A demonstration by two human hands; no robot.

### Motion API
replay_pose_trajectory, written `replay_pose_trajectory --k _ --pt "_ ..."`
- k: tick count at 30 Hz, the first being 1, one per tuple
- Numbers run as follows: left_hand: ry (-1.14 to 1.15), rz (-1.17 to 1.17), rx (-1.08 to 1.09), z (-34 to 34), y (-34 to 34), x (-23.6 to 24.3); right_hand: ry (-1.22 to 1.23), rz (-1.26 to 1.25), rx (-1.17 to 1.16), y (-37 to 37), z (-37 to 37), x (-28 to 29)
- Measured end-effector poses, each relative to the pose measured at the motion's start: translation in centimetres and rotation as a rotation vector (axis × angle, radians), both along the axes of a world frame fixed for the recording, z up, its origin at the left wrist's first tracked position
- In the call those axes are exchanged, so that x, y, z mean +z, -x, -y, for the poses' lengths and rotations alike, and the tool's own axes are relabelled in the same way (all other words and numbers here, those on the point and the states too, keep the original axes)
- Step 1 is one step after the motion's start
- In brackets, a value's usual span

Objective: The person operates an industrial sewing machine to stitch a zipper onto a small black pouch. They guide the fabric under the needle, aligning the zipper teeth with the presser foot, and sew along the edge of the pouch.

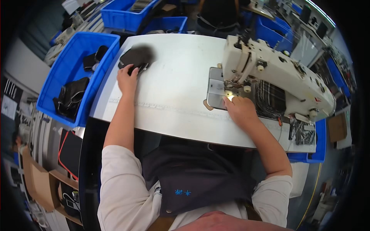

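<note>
While the person sits close against the white table (173, 104), a dark apron over the lap, both arms stretch out across it. Nearest, the right hand (241, 109) rests flat and loose on the metal plate under the needle of the white sewing machine (269, 69), grasping nothing. Farther off, the left hand (127, 79) lies on a small dark fabric piece (135, 57) at the table's far left corner, fingers on its near edge; whether that grip has closed I cannot tell. This looks like the fetching step: the piece would need drawing across to the needle. Beyond the corner sits a blue bin (73, 57) with more dark pieces.
</note>
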State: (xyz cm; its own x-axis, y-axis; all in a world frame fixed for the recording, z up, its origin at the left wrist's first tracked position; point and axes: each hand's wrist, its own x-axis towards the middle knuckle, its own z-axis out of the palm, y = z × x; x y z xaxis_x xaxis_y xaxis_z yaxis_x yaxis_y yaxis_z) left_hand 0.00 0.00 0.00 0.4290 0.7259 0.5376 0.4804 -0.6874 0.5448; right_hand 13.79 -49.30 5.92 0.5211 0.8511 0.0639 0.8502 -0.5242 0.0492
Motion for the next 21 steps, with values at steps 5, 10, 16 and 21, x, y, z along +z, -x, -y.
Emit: replay_pose_trajectory --k 5,10,16,21 --pt "-0.079 -0.009 -0.073 2.1 -2.8 -0.3 -0.561 0.463 0.146 -2.1 6.0 2.1" --pt "-0.153 -0.016 -0.031 1.8 -3.1 -0.4 -0.508 0.359 -0.327 -6.7 12.2 2.7" --pt "-0.042 -0.005 0.006 2.5 -3.3 -0.4 -0.23 0.215 -0.586 -7.9 11.4 3.1" --pt "-0.037 0.048 0.006 1.8 -3.3 -0.9 -0.391 0.128 -0.535 -7.3 11.8 4.1"
